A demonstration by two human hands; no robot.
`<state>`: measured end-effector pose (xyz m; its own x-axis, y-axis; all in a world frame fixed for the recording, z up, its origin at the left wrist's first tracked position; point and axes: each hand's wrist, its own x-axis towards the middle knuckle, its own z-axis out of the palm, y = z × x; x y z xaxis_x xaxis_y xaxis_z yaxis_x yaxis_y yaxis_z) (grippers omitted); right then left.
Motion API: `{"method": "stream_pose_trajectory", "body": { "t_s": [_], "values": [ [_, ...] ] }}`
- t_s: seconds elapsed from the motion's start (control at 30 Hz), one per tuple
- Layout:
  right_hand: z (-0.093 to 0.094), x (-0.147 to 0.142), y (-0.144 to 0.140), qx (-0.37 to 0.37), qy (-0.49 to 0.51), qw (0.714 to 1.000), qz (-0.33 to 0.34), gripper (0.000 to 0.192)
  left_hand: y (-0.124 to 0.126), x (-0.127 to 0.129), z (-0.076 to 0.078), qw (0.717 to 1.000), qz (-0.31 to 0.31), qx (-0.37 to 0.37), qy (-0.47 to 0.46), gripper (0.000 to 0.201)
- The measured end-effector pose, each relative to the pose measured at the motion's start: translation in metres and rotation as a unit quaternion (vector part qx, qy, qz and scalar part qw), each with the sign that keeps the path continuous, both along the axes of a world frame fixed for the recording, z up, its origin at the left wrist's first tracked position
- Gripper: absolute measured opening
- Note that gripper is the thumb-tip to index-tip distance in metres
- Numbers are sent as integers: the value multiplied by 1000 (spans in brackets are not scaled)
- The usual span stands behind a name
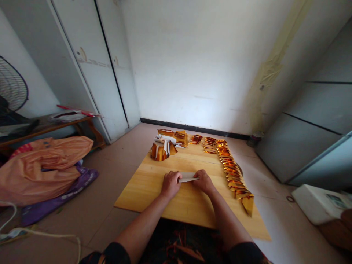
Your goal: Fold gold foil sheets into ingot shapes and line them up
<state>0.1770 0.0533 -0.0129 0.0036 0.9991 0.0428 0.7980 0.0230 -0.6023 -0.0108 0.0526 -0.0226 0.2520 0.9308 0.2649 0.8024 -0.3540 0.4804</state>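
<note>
- Pinching a pale folded paper strip (187,177) between both hands, you have it lying flat on the wooden board (154,190), toward the board's near middle
- The strip's long axis runs left to right across the board, straight between your hands, so neither hand is nearer: each has one end
- Your left hand (170,184) is curled down over the strip's left end, knuckles up, fingers pressed onto it
- Your right hand (204,180) is closed on the strip's right end in the same way, knuckles up; both forearms come in from the board's near edge and meet at the strip
- Along the board's right edge runs a row of folded gold papers (233,174), well apart from the strip
- At the board's far end sit a ring of gold folds (162,151) and a stack of gold sheets (173,137)
</note>
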Motion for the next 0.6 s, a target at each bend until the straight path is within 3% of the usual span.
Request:
{"method": "stream_pose_trajectory", "body": {
  "t_s": [0.13, 0.33, 0.6],
  "values": [
    [3, 6, 1, -12, 24, 999, 26, 5, 0, 0, 1, 1000, -7, -5, -14, 24],
    [0, 8, 2, -5, 31, 998, 46, 17, -2, -1, 6, 999, -17, -29, -13, 36],
    [2, 7, 0, -11, 33, 999, 30, 9, -1, 0, 6, 999, -29, -8, -27, 19]
  ]
}}
